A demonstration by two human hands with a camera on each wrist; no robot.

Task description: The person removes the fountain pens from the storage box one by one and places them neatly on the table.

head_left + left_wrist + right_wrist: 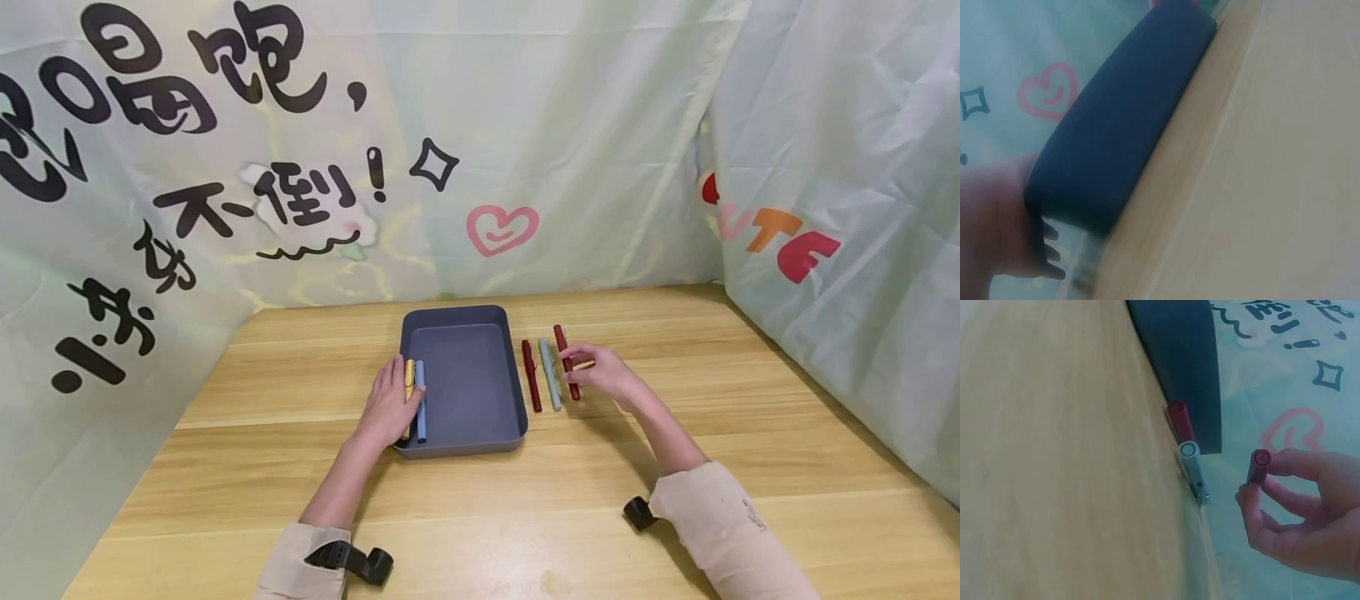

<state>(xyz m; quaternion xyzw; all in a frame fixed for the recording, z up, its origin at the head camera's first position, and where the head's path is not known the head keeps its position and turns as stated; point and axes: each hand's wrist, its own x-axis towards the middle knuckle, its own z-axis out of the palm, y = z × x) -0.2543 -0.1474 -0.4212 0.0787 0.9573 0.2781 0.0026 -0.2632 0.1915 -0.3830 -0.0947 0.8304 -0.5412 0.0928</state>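
My left hand (388, 407) grips the left wall of a dark grey tray (517, 392), fingers on the outer side and thumb over the rim. Beside that thumb, a yellow pen (409, 372) and a blue pen (421, 421) lie along the tray's left side. In the left wrist view the tray's front wall (1116, 119) hides the pens. My right hand (603, 375) pinches a dark red pen (1260, 464) between thumb and fingers, lifted off the table in the right wrist view. Left of it lie a light blue pen (550, 375) and another dark red pen (531, 375).
The wooden table (480, 517) meets a printed cloth (600, 150) at the back and both sides. Black wrist cameras (377, 567) are strapped to both forearms.
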